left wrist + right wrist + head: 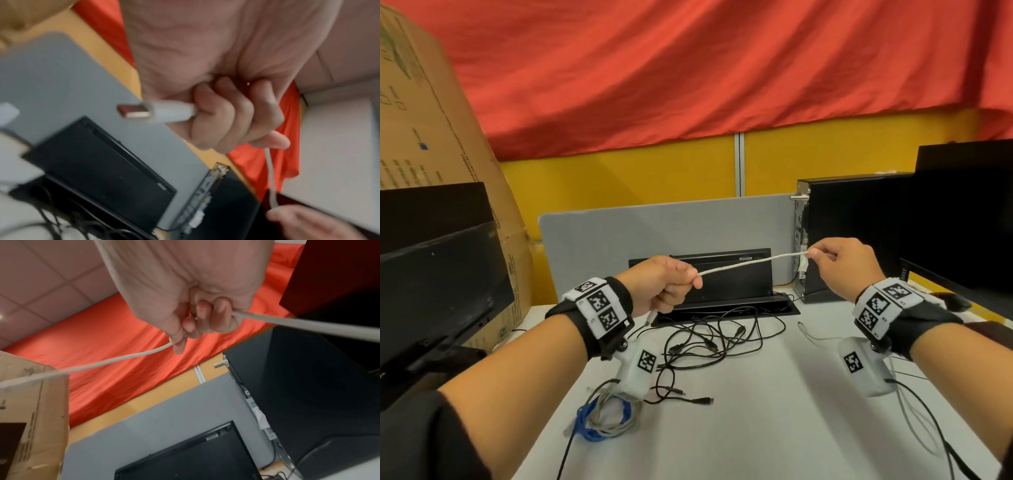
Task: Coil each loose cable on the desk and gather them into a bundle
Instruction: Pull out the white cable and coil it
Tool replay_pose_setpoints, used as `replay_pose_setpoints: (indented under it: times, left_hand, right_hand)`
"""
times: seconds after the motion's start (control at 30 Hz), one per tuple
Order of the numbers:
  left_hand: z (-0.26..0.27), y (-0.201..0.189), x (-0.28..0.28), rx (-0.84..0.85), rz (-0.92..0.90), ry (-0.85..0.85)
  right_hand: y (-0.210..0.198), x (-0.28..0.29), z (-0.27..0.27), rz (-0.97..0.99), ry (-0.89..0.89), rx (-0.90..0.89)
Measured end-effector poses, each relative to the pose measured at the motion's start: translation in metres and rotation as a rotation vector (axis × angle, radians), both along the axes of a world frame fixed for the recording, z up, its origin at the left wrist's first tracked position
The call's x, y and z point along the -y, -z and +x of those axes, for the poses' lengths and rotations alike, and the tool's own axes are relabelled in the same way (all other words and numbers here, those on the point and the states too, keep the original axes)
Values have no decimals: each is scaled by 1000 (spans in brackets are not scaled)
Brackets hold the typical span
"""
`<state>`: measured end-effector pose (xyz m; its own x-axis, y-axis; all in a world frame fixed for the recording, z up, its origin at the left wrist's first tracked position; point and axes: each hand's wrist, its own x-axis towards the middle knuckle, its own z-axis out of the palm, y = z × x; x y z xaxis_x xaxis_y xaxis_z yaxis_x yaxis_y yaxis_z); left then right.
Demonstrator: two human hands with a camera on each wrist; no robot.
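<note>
Both hands up above the desk point(774, 428), a white cable point(751, 262) stretched taut between them! Left hand point(666, 286) fisted round one end, its USB plug point(134, 113) poking out below the fingers; right hand point(842, 263) pinching the cable further along. On the desk under the hands, a black tangle point(717, 337); nearer, a blue-and-grey coiled bundle point(602, 419)
</note>
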<state>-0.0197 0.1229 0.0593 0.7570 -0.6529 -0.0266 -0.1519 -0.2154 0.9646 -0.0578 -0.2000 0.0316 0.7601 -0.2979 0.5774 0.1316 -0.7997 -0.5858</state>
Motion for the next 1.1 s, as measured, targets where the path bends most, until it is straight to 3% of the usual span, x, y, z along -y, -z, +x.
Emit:
replay_pose_setpoints:
  times: [0.1,0.2,0.37,0.53,0.67,0.87,1.0,1.1]
  left_hand:
    - [-16,-7,10,-92,-316,91]
    - [-26,-11,23,-132,-572,55]
    - [-32,-9,36,-108,-739,-46]
    - [-27,7,36,-64,-748,-227]
    - [-29,18,40,65,-536,-333]
    - [-53,23,52,157,-236,-147]
    - [-63,17,48,66,-233,37]
    - [-66,16,52,-15,-335,61]
  right_hand:
    - [15,-4,-1,-41,-9,-143]
    - [33,-19,-8,-112,-114,-262]
    - [52,-54,-36,-264,-351,-357]
    - [42,-83,-63,-270,-545,-368]
    - [12,-93,-78,-205,-635,-303]
    - [-24,-90,-74,-4,-656,-215]
    - [-31,-82,-62,73,-599,-129]
    - [-24,-80,-53,96,-531,-87]
